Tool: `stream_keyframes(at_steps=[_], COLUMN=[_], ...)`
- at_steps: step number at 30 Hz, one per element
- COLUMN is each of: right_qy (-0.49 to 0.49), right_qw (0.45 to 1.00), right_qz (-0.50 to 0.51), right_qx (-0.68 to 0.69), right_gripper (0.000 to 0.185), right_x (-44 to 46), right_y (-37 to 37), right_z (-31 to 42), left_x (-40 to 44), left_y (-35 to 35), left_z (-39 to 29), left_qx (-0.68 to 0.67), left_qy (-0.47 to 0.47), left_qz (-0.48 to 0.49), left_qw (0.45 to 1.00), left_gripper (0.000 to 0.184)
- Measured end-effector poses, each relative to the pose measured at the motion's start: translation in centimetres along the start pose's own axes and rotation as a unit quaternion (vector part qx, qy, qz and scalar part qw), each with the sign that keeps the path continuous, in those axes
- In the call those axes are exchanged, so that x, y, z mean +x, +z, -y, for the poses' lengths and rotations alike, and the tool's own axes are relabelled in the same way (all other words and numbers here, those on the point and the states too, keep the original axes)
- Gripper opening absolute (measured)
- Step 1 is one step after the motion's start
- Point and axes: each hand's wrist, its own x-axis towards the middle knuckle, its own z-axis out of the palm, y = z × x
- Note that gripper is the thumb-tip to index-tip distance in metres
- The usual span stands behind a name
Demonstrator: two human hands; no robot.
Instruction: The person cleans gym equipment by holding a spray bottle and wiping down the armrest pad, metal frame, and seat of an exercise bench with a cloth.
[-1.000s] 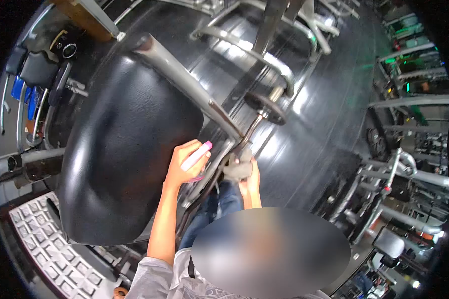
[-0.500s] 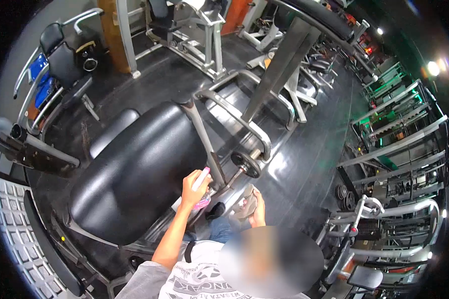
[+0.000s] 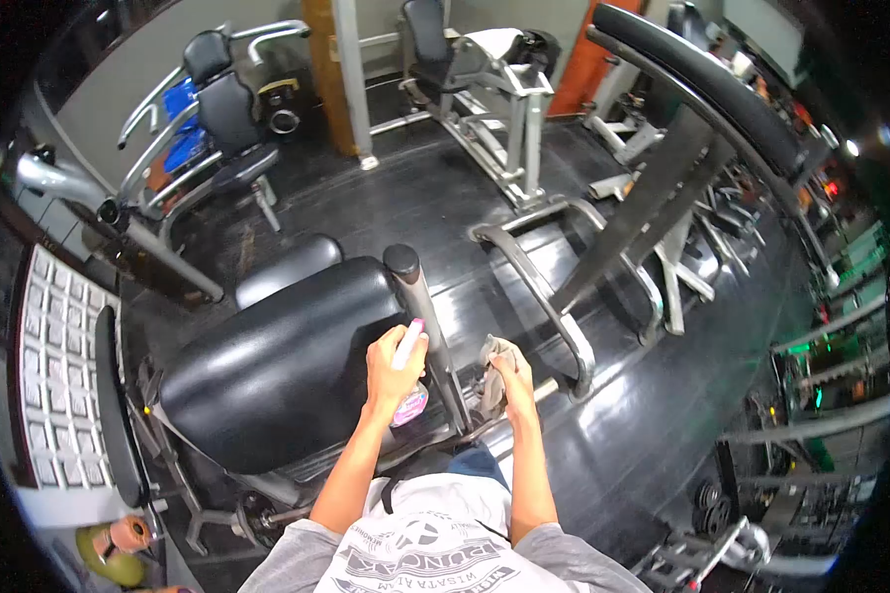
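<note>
The left hand [image 3: 394, 368] is near the middle of the frame. Its fingers wrap around the top of a spray bottle [image 3: 408, 410] with a white and pink top. The bottle's pink label peeks out below the hand. Just to the right, the right hand [image 3: 516, 381] pinches a crumpled grey-brown cloth [image 3: 491, 392]. A grey post [image 3: 427, 321] with a black cap leans between the two hands. The big black pad [image 3: 277, 366] is shiny and sits left of the middle, next to the left hand. A smaller pad [image 3: 289, 272] is just above it. A black chair [image 3: 229, 114] stands at the upper left.
</note>
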Motion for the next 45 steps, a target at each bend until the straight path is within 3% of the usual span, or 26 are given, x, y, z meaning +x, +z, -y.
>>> stream_keyframes(at_steps=[8, 11, 15, 17, 19, 23, 25, 27, 31, 35, 40, 43, 45], right_qy=[0.023, 0.056, 0.032, 0.057, 0.078, -0.109, -0.11, -0.254, -0.331, -0.172, -0.155, -0.179, -0.197], right_qw=[0.993, 0.992, 0.987, 0.986, 0.985, 0.965, 0.969, 0.937, 0.921, 0.964, 0.973, 0.97, 0.965], right_qz=[0.104, 0.102, 0.151, 0.157, 0.154, 0.225, 0.21, 0.198, 0.136, 0.105, 0.115, 0.143, 0.143], right_qx=[-0.053, -0.048, -0.056, -0.01, -0.013, -0.072, -0.071, -0.135, -0.157, -0.174, -0.125, -0.082, -0.1], right_gripper=[0.03, 0.029, 0.027, 0.028, 0.03, 0.029, 0.028, 0.027, 0.026, 0.022, 0.025, 0.024, 0.023], right_x=[7.9, 9.4, 10.2, 10.3, 10.8, 11.9, 11.3, 11.4, 9.8, 9.8, 13.3, 14.1, 13.1], right_y=[-1.1, -1.7, -1.7, -1.3, -0.1, 5.4, 8.8, 11.1, 10.2, 6.9, 10.2, 13.1, 12.8], right_z=[1.6, 0.6, 0.3, 0.2, 0.4, 1.6, 3.1, 2.4, -1.6, -5.1, -2.6, 1.1, 1.9], left_x=[3.7, 4.4, 4.4, 4.1, 4.4, 4.8, 4.8, 4.6, 4.0, 3.8, 3.9, 3.6, 3.6], left_y=[3.8, 4.2, 4.5, 4.6, 4.0, 2.3, 1.4, 1.2, 0.7, 0.6, 0.7, 0.9, 0.7], left_z=[-0.1, 0.1, -0.4, -2.3, -0.8, -0.7, 0.1, 0.1, 0.6, 1.2, 1.3, 0.8, 0.8], left_qx=[0.129, 0.163, 0.17, 0.081, 0.058, -0.049, -0.049, -0.114, -0.111, -0.099, -0.081, -0.097, -0.066], left_qy=[-0.006, -0.015, -0.034, -0.083, -0.066, -0.047, -0.055, -0.052, -0.036, -0.029, -0.021, -0.043, -0.044], left_qz=[-0.171, -0.191, -0.21, -0.181, -0.179, -0.147, -0.126, -0.105, -0.08, -0.061, -0.054, -0.072, -0.065], left_qw=[0.977, 0.968, 0.962, 0.977, 0.98, 0.987, 0.989, 0.986, 0.99, 0.993, 0.995, 0.992, 0.995], left_gripper=[0.024, 0.023, 0.023, 0.023, 0.022, 0.019, 0.019, 0.022, 0.021, 0.028, 0.028, 0.017, 0.031])
